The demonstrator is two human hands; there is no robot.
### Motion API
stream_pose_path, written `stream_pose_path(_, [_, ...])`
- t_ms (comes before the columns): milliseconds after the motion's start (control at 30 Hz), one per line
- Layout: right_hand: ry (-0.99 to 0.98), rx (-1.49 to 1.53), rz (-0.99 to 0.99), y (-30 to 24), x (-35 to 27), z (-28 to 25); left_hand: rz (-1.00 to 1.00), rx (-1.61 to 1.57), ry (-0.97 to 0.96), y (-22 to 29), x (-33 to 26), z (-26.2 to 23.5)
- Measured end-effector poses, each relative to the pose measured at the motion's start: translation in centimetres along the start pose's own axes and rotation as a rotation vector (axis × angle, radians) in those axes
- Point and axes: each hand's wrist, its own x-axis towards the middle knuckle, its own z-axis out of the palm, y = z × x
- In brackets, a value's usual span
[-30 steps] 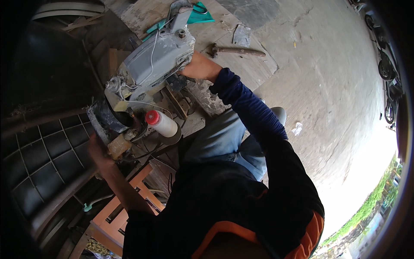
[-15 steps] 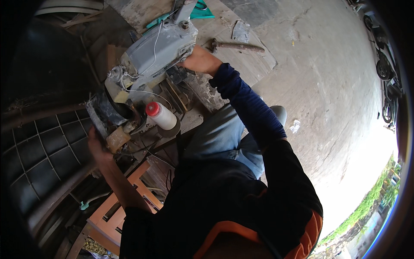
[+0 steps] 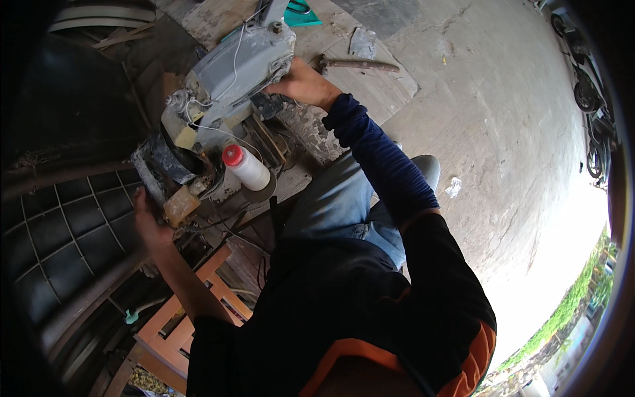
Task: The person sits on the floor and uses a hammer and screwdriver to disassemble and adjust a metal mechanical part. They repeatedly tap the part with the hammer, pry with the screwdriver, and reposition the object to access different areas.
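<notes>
A grey, worn sewing machine [image 3: 241,66] stands at the upper left, tilted across the view, with white thread looped over its body. My left hand [image 3: 152,226] is beside the wheel [image 3: 147,173] at its near left end, fingers stretched upward along the rim; whether they touch it is unclear. At the machine's far right end, my right hand [image 3: 305,85] reaches in under the head. Its fingertips are hidden there, so what they hold does not show. Close to the wheel end, a white thread cone [image 3: 250,170] with a red top stands on a round base.
An orange-brown wooden chair [image 3: 177,324] is at the lower left, near a wire grid [image 3: 63,225]. Past the machine lie a rusty rod [image 3: 364,65], a clear plastic piece [image 3: 362,43] and green cloth [image 3: 304,14]. Motorcycles [image 3: 591,109] stand far right.
The machine and floor items appear slightly further up and left in the view. My right hand shows a little more of its thumb side. The left hand stays beside the wheel.
</notes>
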Motion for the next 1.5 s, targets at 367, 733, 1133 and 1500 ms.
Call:
stream_pose_path(367, [-0.027,-0.088,-0.058,-0.2,0.0,-0.7,0.907,0.457,0.088,2.7,-8.6,6.5])
stream_pose_path(733, [-0.079,-0.196,-0.104,-1.0,0.5,-1.6,1.028,0.792,-0.357,-6.0,-10.8,24.7])
stream_pose_path(1133, [-0.159,-0.191,-0.044,-1.2,0.6,-3.2,1.204,0.89,-0.048,-10.6,-7.8,25.3])
stream_pose_path(1500, [0.043,0.178,0.145,2.7,-6.8,-7.1,1.193,1.071,-0.03,-10.8,-5.7,25.3])
